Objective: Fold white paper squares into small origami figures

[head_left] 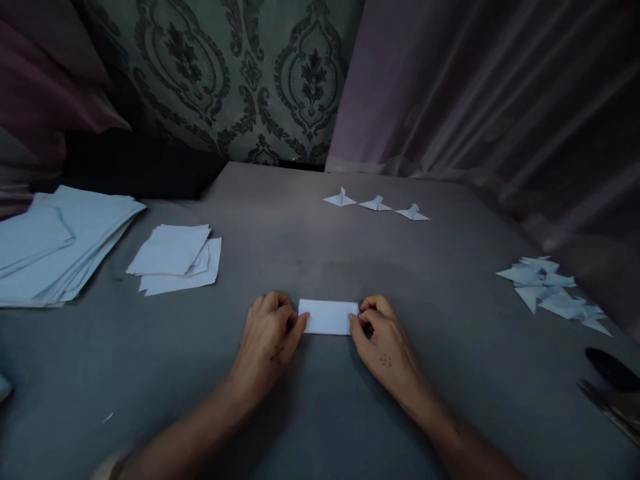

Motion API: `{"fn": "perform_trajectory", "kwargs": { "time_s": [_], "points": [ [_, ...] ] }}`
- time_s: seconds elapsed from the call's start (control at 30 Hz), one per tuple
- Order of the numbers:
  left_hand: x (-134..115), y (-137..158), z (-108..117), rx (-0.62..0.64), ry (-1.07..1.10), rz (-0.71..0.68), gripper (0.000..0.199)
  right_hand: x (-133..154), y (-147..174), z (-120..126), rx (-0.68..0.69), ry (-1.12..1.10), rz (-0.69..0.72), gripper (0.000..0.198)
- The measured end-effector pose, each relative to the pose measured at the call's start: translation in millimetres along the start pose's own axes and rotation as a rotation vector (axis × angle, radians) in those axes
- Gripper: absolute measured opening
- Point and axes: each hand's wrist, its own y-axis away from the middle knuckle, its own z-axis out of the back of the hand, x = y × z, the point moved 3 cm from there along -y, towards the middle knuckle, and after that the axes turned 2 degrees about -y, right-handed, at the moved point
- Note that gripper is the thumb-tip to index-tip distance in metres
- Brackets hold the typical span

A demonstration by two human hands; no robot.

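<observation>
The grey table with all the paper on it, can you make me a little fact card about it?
Left hand: holds the left end of a white paper rectangle
Right hand: holds its right end
Far side: three folded paper figures in a row
Right side: pile of folded paper pieces
Left side: small paper stack; larger sheets farther left

Dim, cool light covers everything; its source cannot be told. The white paper (327, 317) between the fingers (302, 324) is the brightest patch. On the tabletop (327, 407) nearer than the fingers, shadows are faint and soft-edged. Far right of them, the curtain (480, 87) fades toward black, and a dark object (613, 369) looks blurred and wide-angle stretched. Beyond the fingers, 3 paper figures (377, 204) show soft detail.
</observation>
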Motion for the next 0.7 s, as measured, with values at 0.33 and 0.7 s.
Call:
{"fn": "perform_trajectory", "kwargs": {
  "time_s": [0.33,0.7],
  "points": [
    [-0.6,-1.1,-0.8,0.014,-0.022,0.013,0.033,0.0,-1.1,-0.1,0.012,0.029,0.003,0.031],
    [-1.0,-3.0,-0.3,0.024,-0.019,0.017,0.034,-1.2,-1.9,-2.2,0.026,0.048,0.007,0.030]
  ]
}}
